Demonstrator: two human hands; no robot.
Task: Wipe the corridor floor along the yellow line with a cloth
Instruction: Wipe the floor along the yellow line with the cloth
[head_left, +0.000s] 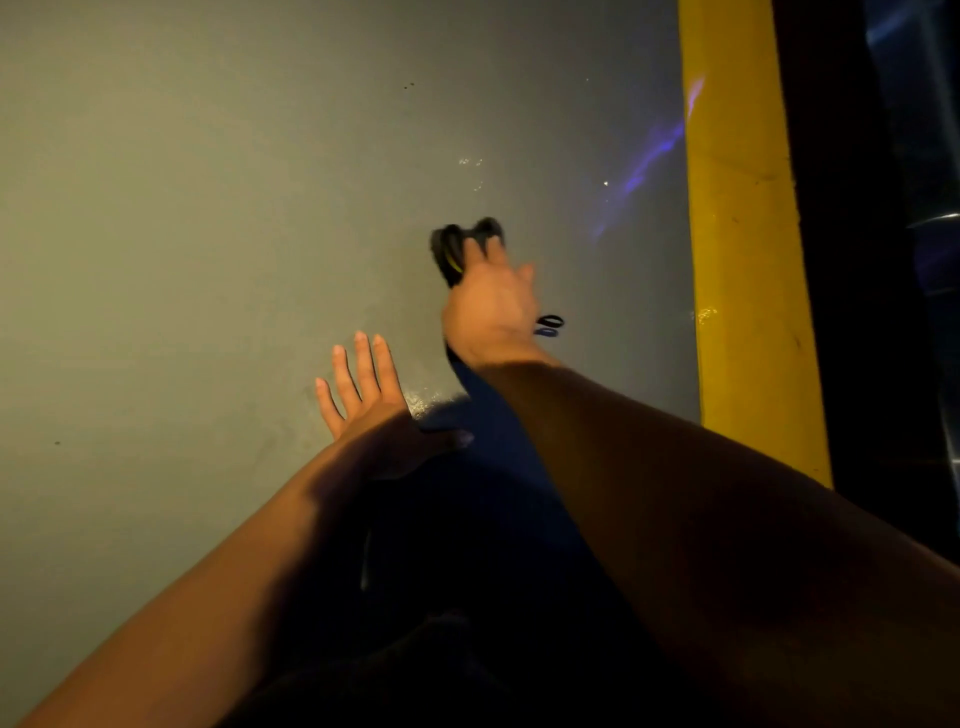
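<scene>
Cloth (457, 249): dark, bunched, lying on the grey floor (208, 208) ahead of the person, left of the yellow line (743, 234).
Right hand (493, 306): reaching forward, fingers pressing down over the cloth; the nearer hand to the line.
Left hand (363, 395): lying flat on the floor, fingers spreading, holding nothing.
Line axis: running away from the person, well right of the cloth.
Hidden: the cloth is blurring; most of it is sitting under the hand.
</scene>
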